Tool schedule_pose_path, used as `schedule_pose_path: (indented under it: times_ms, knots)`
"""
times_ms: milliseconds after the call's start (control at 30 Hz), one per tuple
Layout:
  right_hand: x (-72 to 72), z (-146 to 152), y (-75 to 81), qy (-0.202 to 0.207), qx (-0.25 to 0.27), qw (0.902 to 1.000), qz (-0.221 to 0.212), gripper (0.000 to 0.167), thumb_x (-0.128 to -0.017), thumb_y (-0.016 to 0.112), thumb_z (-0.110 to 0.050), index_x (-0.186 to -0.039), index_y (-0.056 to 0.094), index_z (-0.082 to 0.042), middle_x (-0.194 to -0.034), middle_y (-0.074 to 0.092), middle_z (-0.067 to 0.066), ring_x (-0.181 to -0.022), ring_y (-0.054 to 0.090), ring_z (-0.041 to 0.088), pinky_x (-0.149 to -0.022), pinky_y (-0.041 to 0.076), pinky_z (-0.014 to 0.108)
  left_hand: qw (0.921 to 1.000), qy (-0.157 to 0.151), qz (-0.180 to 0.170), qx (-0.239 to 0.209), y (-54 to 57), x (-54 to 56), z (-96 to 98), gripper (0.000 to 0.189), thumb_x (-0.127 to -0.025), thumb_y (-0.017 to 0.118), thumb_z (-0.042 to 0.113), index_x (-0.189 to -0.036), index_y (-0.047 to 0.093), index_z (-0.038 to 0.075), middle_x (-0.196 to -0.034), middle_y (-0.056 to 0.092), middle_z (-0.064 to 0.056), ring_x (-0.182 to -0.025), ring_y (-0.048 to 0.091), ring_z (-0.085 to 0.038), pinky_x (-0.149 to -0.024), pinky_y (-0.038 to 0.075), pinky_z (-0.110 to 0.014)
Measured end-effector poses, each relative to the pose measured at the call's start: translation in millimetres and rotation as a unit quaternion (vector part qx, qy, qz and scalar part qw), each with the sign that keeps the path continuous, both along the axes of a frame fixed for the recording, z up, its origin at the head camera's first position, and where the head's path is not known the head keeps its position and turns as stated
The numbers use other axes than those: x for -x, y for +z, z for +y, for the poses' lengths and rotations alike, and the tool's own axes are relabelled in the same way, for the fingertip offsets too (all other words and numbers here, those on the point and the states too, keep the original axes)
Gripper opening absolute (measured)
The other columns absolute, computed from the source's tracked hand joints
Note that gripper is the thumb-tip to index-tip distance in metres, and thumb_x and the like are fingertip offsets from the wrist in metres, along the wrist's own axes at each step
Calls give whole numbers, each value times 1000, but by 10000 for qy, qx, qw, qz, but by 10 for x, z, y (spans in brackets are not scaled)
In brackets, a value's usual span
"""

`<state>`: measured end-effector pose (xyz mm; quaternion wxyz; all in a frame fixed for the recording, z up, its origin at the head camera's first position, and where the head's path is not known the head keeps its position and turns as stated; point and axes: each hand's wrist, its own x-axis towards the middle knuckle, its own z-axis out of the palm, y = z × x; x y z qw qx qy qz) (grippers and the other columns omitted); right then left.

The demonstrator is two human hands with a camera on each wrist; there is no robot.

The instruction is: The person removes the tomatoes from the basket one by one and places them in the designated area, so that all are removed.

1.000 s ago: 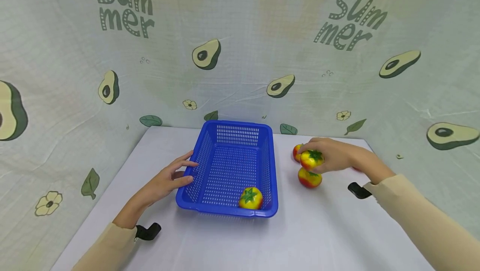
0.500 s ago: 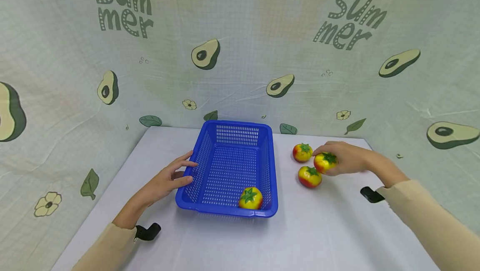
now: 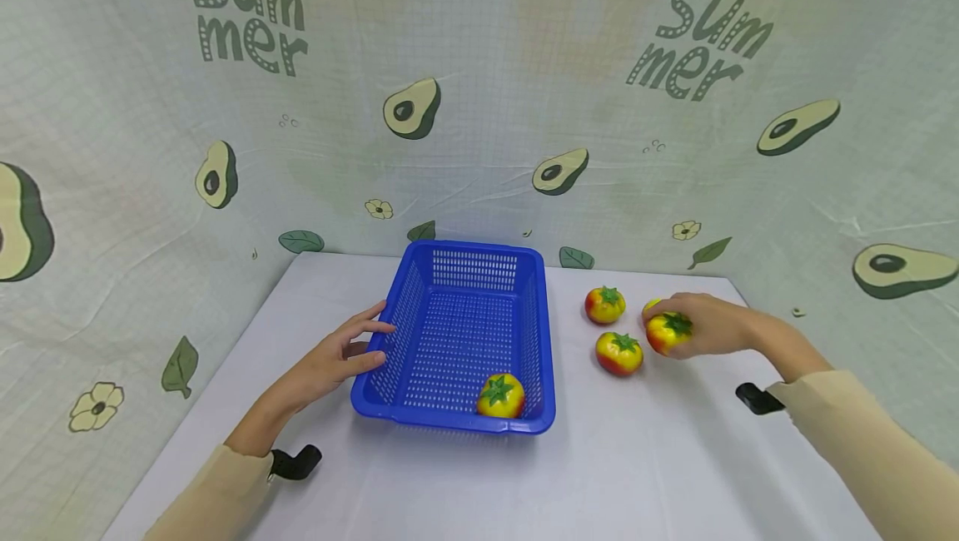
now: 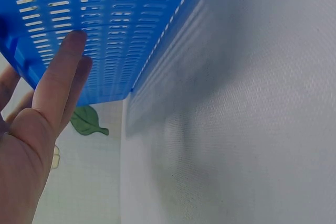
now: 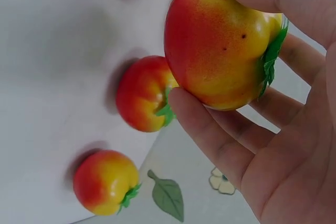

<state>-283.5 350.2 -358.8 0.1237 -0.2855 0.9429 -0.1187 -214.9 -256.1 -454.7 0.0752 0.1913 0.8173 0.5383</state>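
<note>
My left hand point(image 3: 330, 366) rests at the left rim of a blue plastic basket point(image 3: 363, 391), fingers loosely extended; in the left wrist view a finger point(image 4: 60, 77) lies against its slotted wall. Inside the basket's near right corner sits one yellow-red tomato point(image 3: 500, 396) with a green leafy cap. My right hand point(image 3: 708, 325) grips another tomato point(image 5: 220, 45) between thumb and fingers, at the right of the table. Two more tomatoes, a far one point(image 3: 604, 305) and a nearer one point(image 3: 618, 354), lie left of that hand. A further tomato point(image 3: 651, 305) is mostly hidden behind it.
A white cloth covers the table point(image 3: 449, 491). Around its back and sides hangs a pale curtain point(image 3: 479, 108) printed with avocados, leaves and lettering. Black straps with small devices point(image 3: 298, 463) sit at both wrists.
My right hand has moved to the right and slightly nearer with the tomato, uncovering the two tomatoes at its left. The left hand and basket have stayed in place.
</note>
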Motion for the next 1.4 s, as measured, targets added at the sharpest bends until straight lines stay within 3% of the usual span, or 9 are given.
schedule_pose_path:
  times_ms: [233,433,600,867,1133,1400]
  knots:
    - [0,104,-88,-189,-92,9997,-103,57,-87,86,-31,-138,68,-11,-131,66,14,-113,60,34,-98,55,65,10000,13,-6,4,18,-8,3,48,-105,69,24,-150,57,12,-179,12,-9,-155,26,-54,-119,31,-74]
    - [7,193,-179,-338,-211,9990,-223,58,-87,86,-34,-138,68,-12,-137,64,22,-120,60,43,-100,51,71,10000,7,-38,7,26,-7,6,49,-105,69,24,-151,56,12,-179,11,-9,-152,32,-55,-118,35,-72]
    - [27,268,-268,-325,-190,9990,-243,58,-86,86,-36,-137,69,-13,-137,66,19,-122,60,42,-103,48,72,10000,-18,-52,-6,24,-2,3,49,-105,68,23,-151,56,10,-179,11,-10,-148,39,-55,-117,38,-69]
    - [43,345,-394,-406,-216,9985,-294,58,-84,87,-35,-136,70,-14,-131,67,13,-114,58,33,-100,50,69,10000,1,-54,20,21,1,0,49,-105,69,23,-150,56,11,-179,11,-9,-148,39,-55,-117,37,-70]
    - [22,379,-454,-548,-265,9971,-452,60,-86,86,-33,-138,67,-10,-125,64,14,-109,58,33,-98,52,68,10000,-10,-21,11,27,0,6,49,-105,69,23,-151,56,11,-179,11,-10,-153,29,-55,-118,33,-72]
    - [28,402,-501,-625,-293,9961,-554,61,-87,85,-34,-140,66,-10,-133,64,21,-114,59,38,-99,50,72,10000,-12,-45,29,33,3,10,49,-105,69,23,-151,56,11,-179,11,-10,-148,38,-56,-115,40,-69]
